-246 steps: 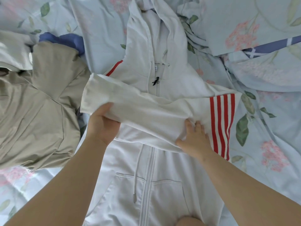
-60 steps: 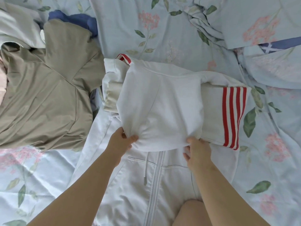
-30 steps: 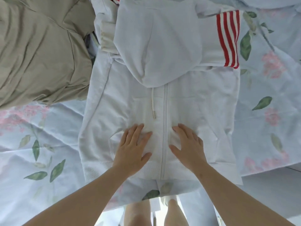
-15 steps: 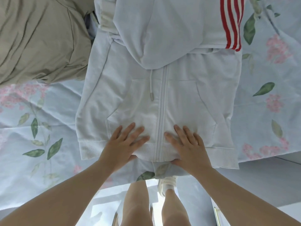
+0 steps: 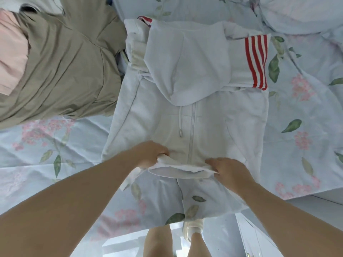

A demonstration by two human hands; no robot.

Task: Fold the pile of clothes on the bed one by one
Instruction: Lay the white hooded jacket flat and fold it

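Note:
A white zip hoodie (image 5: 213,123) lies front-up on the bed. Its hood and both sleeves are folded over the chest, and red stripes (image 5: 257,61) show on the right sleeve. My left hand (image 5: 150,153) grips the bottom hem left of the zipper. My right hand (image 5: 227,168) pinches the hem right of the zipper. The hem is lifted off the bed and curled upward, showing the white inside.
A khaki garment (image 5: 65,62) lies at the left, touching the hoodie, with pink cloth (image 5: 11,52) at the far left edge. The floral bedsheet (image 5: 55,145) surrounds everything. The bed's near edge, my legs and a white shoe (image 5: 193,229) are below.
My hands went from lying flat on the hoodie's lower front to gripping its bottom hem, which is now raised off the bed. The view tilted back up the bed.

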